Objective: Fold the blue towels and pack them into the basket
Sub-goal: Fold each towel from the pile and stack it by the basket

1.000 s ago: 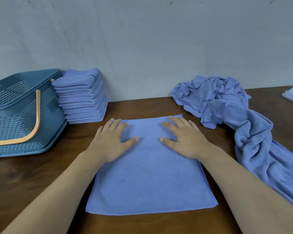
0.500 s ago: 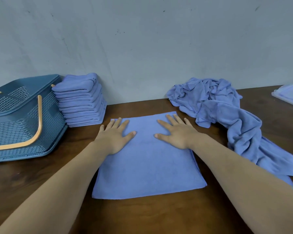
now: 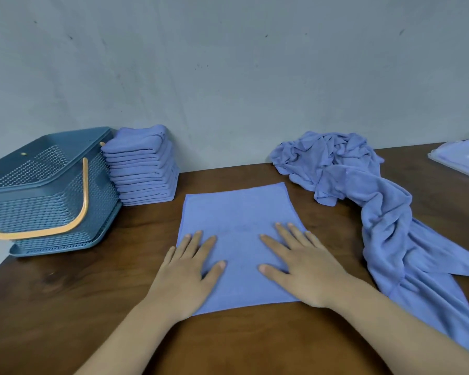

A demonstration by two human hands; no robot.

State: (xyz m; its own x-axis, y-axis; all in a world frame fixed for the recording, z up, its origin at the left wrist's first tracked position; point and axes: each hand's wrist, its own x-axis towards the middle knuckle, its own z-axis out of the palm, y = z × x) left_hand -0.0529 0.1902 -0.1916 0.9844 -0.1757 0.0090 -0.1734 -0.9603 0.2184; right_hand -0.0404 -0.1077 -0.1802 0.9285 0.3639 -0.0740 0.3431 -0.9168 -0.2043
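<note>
- Your left hand [image 3: 186, 277] lies flat, palm down, on the near left part of the flat, square light-blue terry towel [image 3: 236, 212]. Its fingers [image 3: 194, 239] are straight and slightly spread, and the thumb points inward.
- Your right hand [image 3: 306, 269] lies the same way on the near right part. Its straight fingers [image 3: 284, 234] fan out toward the towel's right edge, and the outermost ones reach that edge.
- Neither hand grips or pinches the cloth; both simply press on it.
- The towel lies smooth on the dark brown wooden table [image 3: 79, 280], in the middle in front of you. Its far half stretches bare beyond your fingertips, and its near edge runs under the heels of both hands.
- The dark blue perforated plastic basket [image 3: 38, 212] sits at the table's left end, with its orange handle [image 3: 84, 190] hanging across the side.
- A neat stack of folded blue towels [image 3: 144, 169] stands just beside the basket, against the grey wall [image 3: 228, 77].
- A crumpled heap of unfolded blue towels [image 3: 363, 180] trails along the right, apart from your right hand.
</note>
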